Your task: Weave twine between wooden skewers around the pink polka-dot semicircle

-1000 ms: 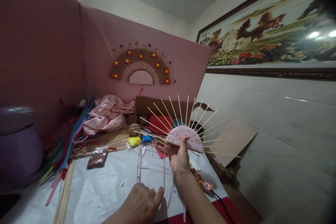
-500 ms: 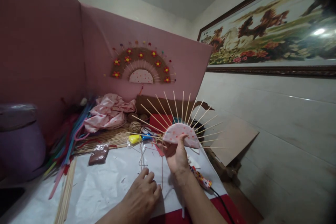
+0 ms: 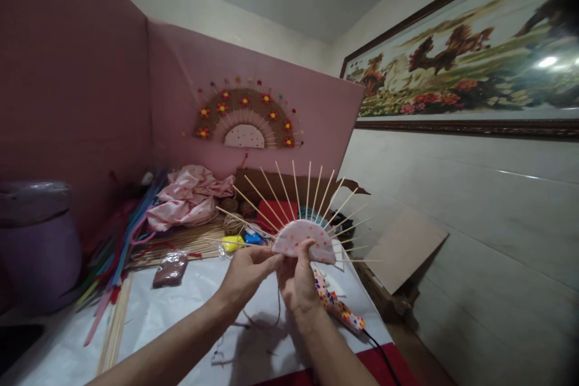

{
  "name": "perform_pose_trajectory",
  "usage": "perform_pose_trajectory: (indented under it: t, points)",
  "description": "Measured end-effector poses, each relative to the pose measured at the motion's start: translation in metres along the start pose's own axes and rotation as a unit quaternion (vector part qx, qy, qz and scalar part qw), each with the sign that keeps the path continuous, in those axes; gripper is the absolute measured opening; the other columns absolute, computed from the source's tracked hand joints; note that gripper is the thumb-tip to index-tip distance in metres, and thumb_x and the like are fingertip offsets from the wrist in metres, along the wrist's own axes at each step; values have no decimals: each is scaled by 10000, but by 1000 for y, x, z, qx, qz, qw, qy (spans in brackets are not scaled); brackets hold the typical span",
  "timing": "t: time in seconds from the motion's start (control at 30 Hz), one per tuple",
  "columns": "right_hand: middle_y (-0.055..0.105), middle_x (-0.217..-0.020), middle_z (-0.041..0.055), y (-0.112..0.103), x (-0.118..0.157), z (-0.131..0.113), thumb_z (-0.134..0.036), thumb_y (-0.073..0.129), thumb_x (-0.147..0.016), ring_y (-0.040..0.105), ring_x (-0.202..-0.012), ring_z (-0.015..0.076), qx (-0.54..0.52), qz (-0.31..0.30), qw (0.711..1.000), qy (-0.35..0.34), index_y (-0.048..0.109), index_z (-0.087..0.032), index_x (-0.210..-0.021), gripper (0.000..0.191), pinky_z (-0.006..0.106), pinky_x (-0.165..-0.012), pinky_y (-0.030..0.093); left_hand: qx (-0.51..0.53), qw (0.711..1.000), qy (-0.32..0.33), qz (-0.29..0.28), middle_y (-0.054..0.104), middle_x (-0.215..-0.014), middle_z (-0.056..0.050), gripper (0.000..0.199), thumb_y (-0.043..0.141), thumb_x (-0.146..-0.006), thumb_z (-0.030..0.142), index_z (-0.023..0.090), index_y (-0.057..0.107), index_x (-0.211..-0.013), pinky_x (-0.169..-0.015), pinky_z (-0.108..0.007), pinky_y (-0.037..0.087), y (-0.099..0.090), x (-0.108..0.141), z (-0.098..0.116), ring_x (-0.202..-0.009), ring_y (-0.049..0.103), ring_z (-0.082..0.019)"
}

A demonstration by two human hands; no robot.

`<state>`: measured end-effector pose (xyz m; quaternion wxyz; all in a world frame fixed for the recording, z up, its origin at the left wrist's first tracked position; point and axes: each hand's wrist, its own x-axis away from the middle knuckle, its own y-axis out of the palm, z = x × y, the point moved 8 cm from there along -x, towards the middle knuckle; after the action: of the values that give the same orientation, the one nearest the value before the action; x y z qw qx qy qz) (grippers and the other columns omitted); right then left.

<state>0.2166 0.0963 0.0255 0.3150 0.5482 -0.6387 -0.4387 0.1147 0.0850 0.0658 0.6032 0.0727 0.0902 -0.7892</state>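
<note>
My right hand is closed on a hand-fan frame, its thumb pressed on the front of the half-round base covered in white fabric with pink dots. Thin wooden sticks spread from that base like rays. At the base's lower left corner, my left hand is pinched, thumb and fingers together; what lies between them is hidden. A thin twine hangs in a loop below the two hands.
A hot glue gun with flowered cover and black cord lies at right. Behind are pink dotted cloth, yellow and blue packets and bundled sticks. A brown packet lies left. A finished fan hangs on the pink board.
My left hand has risen from above the table to the base's left corner. The fan frame has shifted slightly left and down. The twine, straight before, now curves in a loop.
</note>
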Motion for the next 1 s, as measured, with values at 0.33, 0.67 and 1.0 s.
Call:
perform_pose_trajectory:
  t: [0.33,0.67,1.0]
  points:
    - [660,-681,-16,-4,2,7,-536,574,-689,592,-577,100,10,-8,1000,27,608,-196,-823,366,207,-542,474,170,978,-85,85,385,-302,85,181,636,-621,278,150,513,-582,-285,-158,141,-1,6,-32,-248,282,-43]
    - [634,-637,-13,-2,4,14,-572,528,-704,547,-521,96,10,-22,998,63,609,-173,-786,415,218,-508,453,172,984,22,27,488,-464,48,177,565,-743,304,131,560,-710,-317,-159,225,-5,18,-16,-320,371,-35]
    - [653,-725,-20,-5,6,20,-593,499,-709,577,-614,102,29,-27,996,77,614,-209,-842,423,224,-576,464,232,972,-36,21,355,-356,87,207,634,-677,321,120,586,-681,-317,-153,105,0,20,-21,-306,207,-9]
